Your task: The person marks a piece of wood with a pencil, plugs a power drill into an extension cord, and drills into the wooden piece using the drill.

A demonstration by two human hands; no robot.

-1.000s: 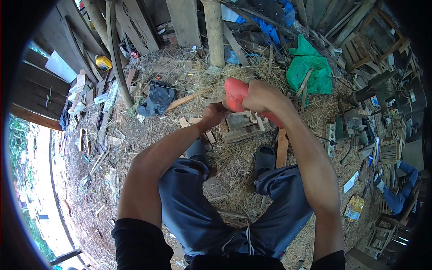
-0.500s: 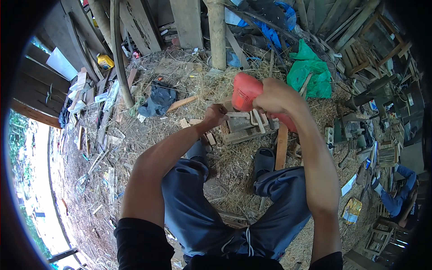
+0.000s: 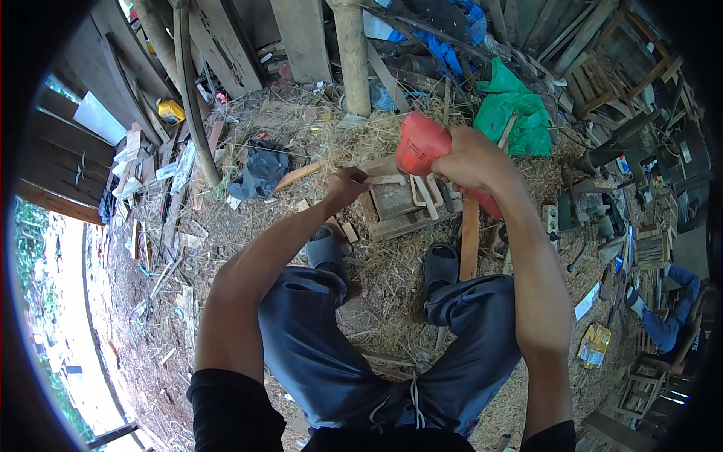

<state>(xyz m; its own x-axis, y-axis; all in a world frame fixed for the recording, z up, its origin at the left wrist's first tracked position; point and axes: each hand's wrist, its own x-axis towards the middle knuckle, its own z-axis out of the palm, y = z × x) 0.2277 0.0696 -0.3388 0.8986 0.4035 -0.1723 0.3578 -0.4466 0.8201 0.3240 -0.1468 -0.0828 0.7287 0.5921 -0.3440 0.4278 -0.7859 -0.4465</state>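
My right hand (image 3: 474, 158) is wrapped round a red power tool (image 3: 419, 145) with vent slots in its housing. Its working end is hidden, so I cannot tell its exact kind. In my left hand (image 3: 349, 183), closed fingers grip one end of a small pale wood piece (image 3: 385, 180), which points toward the tool. Whether the two touch is not clear. Below both hands stands a low wooden box (image 3: 407, 224) on the ground. Pale wooden strips (image 3: 426, 197) lie across its right part, near the tool.
Straw and wood scraps cover the ground. A plank (image 3: 470, 237) lies right of the box, beside my sandal (image 3: 441, 265). Beyond are a wooden post (image 3: 351, 60), a black plastic bag (image 3: 260, 169) and green sheeting (image 3: 516, 113). Another person's legs (image 3: 666, 309) show at far right.
My left hand has shifted slightly left and away from me, with the pale wood piece now showing more. The red tool has moved slightly right and farther off.
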